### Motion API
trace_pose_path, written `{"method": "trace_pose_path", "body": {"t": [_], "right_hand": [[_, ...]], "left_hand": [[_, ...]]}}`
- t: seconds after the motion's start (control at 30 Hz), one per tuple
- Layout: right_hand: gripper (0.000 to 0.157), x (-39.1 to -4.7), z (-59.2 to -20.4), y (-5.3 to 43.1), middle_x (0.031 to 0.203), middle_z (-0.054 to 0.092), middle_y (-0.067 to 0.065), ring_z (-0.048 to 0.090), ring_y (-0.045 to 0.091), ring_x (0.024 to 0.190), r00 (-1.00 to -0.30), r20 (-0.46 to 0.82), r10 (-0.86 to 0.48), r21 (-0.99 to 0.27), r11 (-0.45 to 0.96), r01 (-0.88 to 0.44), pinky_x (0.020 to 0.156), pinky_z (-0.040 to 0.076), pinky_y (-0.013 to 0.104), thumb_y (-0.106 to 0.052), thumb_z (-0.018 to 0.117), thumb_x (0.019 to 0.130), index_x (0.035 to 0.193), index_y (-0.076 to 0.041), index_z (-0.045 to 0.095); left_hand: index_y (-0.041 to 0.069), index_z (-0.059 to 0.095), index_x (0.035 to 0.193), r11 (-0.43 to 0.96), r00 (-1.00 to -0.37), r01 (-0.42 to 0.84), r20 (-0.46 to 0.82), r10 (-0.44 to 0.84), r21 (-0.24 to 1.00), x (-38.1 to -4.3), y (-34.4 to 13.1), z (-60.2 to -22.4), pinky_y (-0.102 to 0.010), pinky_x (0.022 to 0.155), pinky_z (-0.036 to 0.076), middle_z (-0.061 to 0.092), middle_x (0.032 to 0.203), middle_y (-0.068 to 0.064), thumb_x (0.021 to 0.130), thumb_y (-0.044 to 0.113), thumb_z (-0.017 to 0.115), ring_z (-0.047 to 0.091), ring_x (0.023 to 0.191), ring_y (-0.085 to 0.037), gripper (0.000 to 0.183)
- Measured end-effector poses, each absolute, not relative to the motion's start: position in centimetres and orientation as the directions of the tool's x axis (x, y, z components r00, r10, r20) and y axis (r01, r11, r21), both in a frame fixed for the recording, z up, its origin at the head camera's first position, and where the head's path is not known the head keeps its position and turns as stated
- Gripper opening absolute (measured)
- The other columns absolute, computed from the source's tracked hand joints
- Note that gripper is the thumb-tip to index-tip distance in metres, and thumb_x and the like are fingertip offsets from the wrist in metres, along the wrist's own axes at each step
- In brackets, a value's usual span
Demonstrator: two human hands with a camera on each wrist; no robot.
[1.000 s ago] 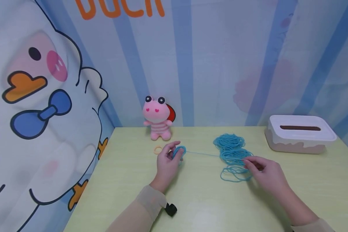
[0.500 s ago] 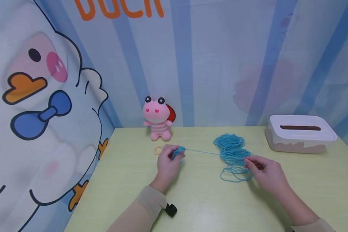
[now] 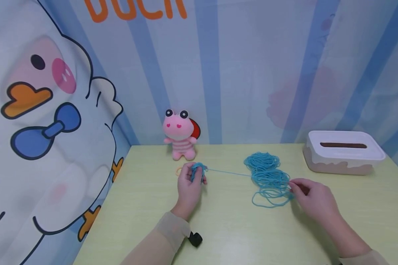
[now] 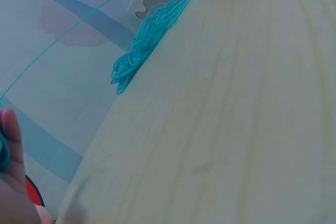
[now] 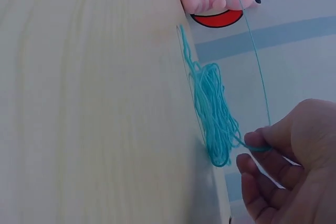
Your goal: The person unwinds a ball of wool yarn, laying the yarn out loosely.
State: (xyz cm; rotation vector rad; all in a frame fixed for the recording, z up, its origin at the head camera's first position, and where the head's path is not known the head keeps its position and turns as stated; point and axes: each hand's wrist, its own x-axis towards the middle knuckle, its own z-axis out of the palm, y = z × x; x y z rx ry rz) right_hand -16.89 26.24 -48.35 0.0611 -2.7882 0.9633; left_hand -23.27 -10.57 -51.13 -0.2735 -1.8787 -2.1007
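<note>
My left hand [image 3: 187, 191] grips a small wound bundle of blue yarn [image 3: 198, 172], thumb on its near side. From that bundle a taut strand [image 3: 229, 172] stretches across to my right hand [image 3: 316, 197]. The right wrist view shows the strand pinched between thumb and index finger there, with a tail running on to the loose pile. That loose yarn pile [image 3: 264, 171] lies in looped coils on the table, just left of my right hand. In the left wrist view only part of the left hand [image 4: 13, 182] shows at the edge.
A pink striped plush toy [image 3: 180, 134] stands behind the left hand, before a striped curtain. Beside that hand lies a partly hidden orange ring [image 3: 178, 171]. At the back right sits a white-lidded tissue box [image 3: 345, 154]. Something black [image 3: 195, 239] is by the left sleeve.
My left hand has turned and shifted slightly left, its yarn bundle turning with it. The right hand has moved a little to the right, still pinching the strand.
</note>
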Motion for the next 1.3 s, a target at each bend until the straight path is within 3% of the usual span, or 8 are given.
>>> {"method": "trace_pose_path", "body": {"t": [0.13, 0.27, 0.47, 0.6, 0.8, 0.9, 1.1, 1.3], "right_hand": [[0.028, -17.1, -48.1, 26.8, 0.101, 0.082, 0.011, 0.069, 0.022, 0.089, -0.994, 0.111, 0.019, -0.556, 0.830, -0.046, 0.073, 0.050, 0.035, -0.026, 0.068, 0.109, 0.120, -0.004, 0.082], [0.031, -17.3, -48.0, 26.0, 0.110, 0.078, 0.019, 0.069, 0.030, 0.094, -0.997, 0.074, -0.030, -0.533, 0.844, -0.065, 0.078, 0.056, 0.047, -0.024, 0.071, 0.106, 0.125, -0.001, 0.079], [0.032, -17.3, -47.4, 21.3, 0.126, 0.071, 0.024, 0.067, 0.044, 0.116, -0.958, 0.267, -0.106, -0.595, 0.764, -0.250, 0.098, 0.058, 0.065, -0.013, 0.073, 0.100, 0.130, 0.000, 0.074], [0.034, -17.9, -46.9, 17.0, 0.135, 0.075, 0.016, 0.073, 0.040, 0.121, -0.929, 0.317, -0.192, -0.642, 0.677, -0.359, 0.102, 0.062, 0.061, -0.019, 0.072, 0.106, 0.137, -0.004, 0.072], [0.052, -19.3, -47.3, 11.5, 0.151, 0.070, 0.012, 0.069, 0.042, 0.137, -0.945, 0.185, -0.271, -0.732, 0.603, -0.316, 0.113, 0.058, 0.060, -0.030, 0.068, 0.111, 0.157, -0.007, 0.059], [0.057, -20.3, -48.0, 9.8, 0.150, 0.071, 0.013, 0.069, 0.040, 0.137, -0.955, 0.134, -0.264, -0.777, 0.570, -0.267, 0.115, 0.057, 0.058, -0.031, 0.067, 0.111, 0.161, -0.006, 0.054], [0.031, -20.8, -48.3, 8.2, 0.118, 0.084, 0.007, 0.081, 0.027, 0.111, -0.971, 0.150, -0.186, -0.813, 0.537, -0.228, 0.099, 0.066, 0.047, -0.024, 0.070, 0.110, 0.136, -0.008, 0.076], [0.022, -20.1, -47.3, 8.7, 0.104, 0.085, 0.001, 0.080, 0.017, 0.095, -0.978, 0.170, -0.125, -0.825, 0.525, -0.210, 0.080, 0.066, 0.034, -0.026, 0.069, 0.110, 0.124, -0.014, 0.082]], "left_hand": [[-0.009, 0.057, 0.121, -0.136, -0.931, 0.363, 0.353, -0.096, 0.922, -23.1, -10.6, -50.9, -0.024, 0.074, 0.066, 0.067, 0.106, -0.032, 0.112, 0.001, 0.058, 0.071, 0.080, -0.011, 0.014], [-0.011, 0.059, 0.119, -0.152, -0.937, 0.348, 0.346, -0.040, 0.925, -23.0, -10.5, -50.7, -0.025, 0.078, 0.068, 0.073, 0.102, -0.013, 0.109, -0.002, 0.061, 0.075, 0.084, -0.009, 0.013], [-0.015, 0.054, 0.122, -0.175, -0.937, 0.336, 0.347, 0.033, 0.925, -23.0, -10.5, -50.9, -0.025, 0.078, 0.068, 0.073, 0.101, -0.001, 0.107, -0.007, 0.062, 0.076, 0.084, -0.009, 0.018], [-0.013, 0.047, 0.133, -0.204, -0.931, 0.341, 0.360, 0.066, 0.918, -23.0, -10.6, -51.0, -0.027, 0.077, 0.068, 0.075, 0.104, 0.000, 0.108, -0.006, 0.061, 0.075, 0.082, -0.011, 0.030], [-0.009, 0.049, 0.139, -0.207, -0.924, 0.336, 0.364, 0.113, 0.919, -22.7, -10.5, -50.7, -0.027, 0.077, 0.068, 0.073, 0.121, -0.030, 0.109, -0.004, 0.060, 0.075, 0.083, -0.010, 0.032], [-0.012, 0.057, 0.135, -0.178, -0.921, 0.344, 0.368, 0.129, 0.922, -22.6, -10.4, -50.7, -0.026, 0.077, 0.068, 0.069, 0.122, -0.035, 0.110, -0.003, 0.060, 0.075, 0.082, -0.009, 0.027], [-0.009, 0.068, 0.129, -0.113, -0.934, 0.318, 0.331, 0.134, 0.941, -22.4, -10.4, -50.5, -0.026, 0.078, 0.068, 0.072, 0.109, -0.027, 0.109, 0.000, 0.064, 0.075, 0.080, -0.009, 0.022], [0.004, 0.074, 0.130, 0.014, -0.959, 0.267, 0.264, 0.099, 0.964, -22.5, -10.6, -50.4, -0.020, 0.089, 0.064, 0.074, 0.128, -0.021, 0.095, 0.005, 0.086, 0.071, 0.099, -0.009, 0.037]]}}
